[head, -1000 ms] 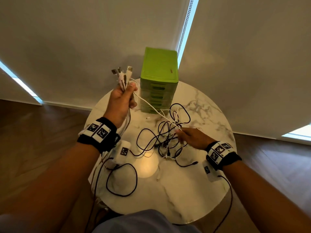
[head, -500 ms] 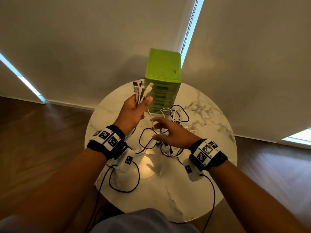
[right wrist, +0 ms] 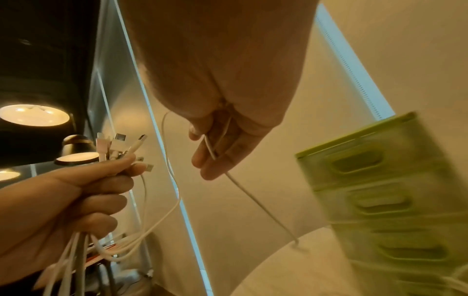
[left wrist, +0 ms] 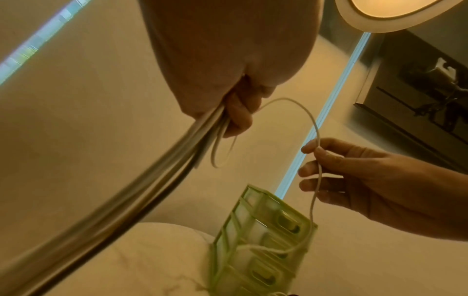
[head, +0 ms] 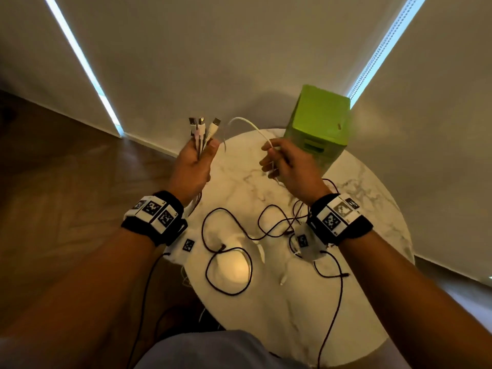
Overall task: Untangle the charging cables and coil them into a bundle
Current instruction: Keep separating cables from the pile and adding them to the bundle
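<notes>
My left hand (head: 195,162) is raised left of the table and grips a bunch of white charging cables (head: 200,141) with their USB plugs (head: 203,123) sticking up above the fist; the bunch also shows in the right wrist view (right wrist: 115,147). A white cable (head: 247,126) arcs from that bunch to my right hand (head: 282,163), which pinches it between thumb and fingers (left wrist: 316,148). Below that hand the white cable (right wrist: 255,202) drops to the table. Black cables (head: 229,251) lie looped and tangled on the marble table (head: 367,198).
A green plastic drawer unit (head: 319,123) stands at the table's far edge, close behind my right hand. Wrist-camera leads (head: 330,310) trail over the table's near side. Wooden floor (head: 66,187) lies to the left; blinds hang behind.
My right hand left the tangle on the table, took hold of a white cable and lifted it. My left hand rose and moved left with its bunch. The view swung left.
</notes>
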`<state>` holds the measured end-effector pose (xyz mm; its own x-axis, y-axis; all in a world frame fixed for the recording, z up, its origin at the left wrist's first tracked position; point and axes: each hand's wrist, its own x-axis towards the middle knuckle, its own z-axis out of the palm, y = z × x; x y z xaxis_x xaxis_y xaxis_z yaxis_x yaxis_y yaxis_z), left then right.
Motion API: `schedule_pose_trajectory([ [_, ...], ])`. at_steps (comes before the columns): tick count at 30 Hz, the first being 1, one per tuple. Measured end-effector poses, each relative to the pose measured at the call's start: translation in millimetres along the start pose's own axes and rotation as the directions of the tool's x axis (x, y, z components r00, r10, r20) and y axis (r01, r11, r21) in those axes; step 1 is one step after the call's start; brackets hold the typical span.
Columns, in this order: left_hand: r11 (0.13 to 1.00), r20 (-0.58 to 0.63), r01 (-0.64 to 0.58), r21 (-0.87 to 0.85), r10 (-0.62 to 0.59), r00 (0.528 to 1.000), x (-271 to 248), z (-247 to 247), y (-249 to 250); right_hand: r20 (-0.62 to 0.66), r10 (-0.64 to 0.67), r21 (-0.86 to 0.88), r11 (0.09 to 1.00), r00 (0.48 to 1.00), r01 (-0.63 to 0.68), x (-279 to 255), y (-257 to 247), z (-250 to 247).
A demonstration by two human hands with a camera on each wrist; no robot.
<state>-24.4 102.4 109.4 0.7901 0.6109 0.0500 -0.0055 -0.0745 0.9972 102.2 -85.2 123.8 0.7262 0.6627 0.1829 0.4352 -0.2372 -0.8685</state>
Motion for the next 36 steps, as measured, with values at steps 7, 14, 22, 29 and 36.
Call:
schedule_pose_trajectory([
  [7, 0.995, -0.111, 0.031, -0.095, -0.042, 0.993, -13, -86, -2, 0.168, -0.016, 0.244, 0.97, 0.986, -0.025, 19, -23, 110],
  [14, 0.984, -0.104, 0.066, -0.166, -0.084, 0.991, -29, -146, -3, 0.502, 0.213, 0.14, 0.936, 0.838, -0.322, -17, 19, 226],
  [22, 0.978, -0.062, 0.112, -0.178, -0.124, 0.99, -38, -177, -15, 0.601, 0.501, -0.623, 0.782, 0.623, -0.028, -33, 56, 241],
  [29, 0.964, 0.164, 0.25, -0.089, -0.234, 0.958, -41, -169, -24, 0.552, 0.16, 0.133, 0.952, 0.818, -0.276, 27, -37, 216],
  [36, 0.975, -0.087, 0.217, -0.04, -0.219, 0.972, -28, -160, -31, 0.347, -0.063, 0.228, 0.974, 0.936, -0.019, 20, -70, 211],
])
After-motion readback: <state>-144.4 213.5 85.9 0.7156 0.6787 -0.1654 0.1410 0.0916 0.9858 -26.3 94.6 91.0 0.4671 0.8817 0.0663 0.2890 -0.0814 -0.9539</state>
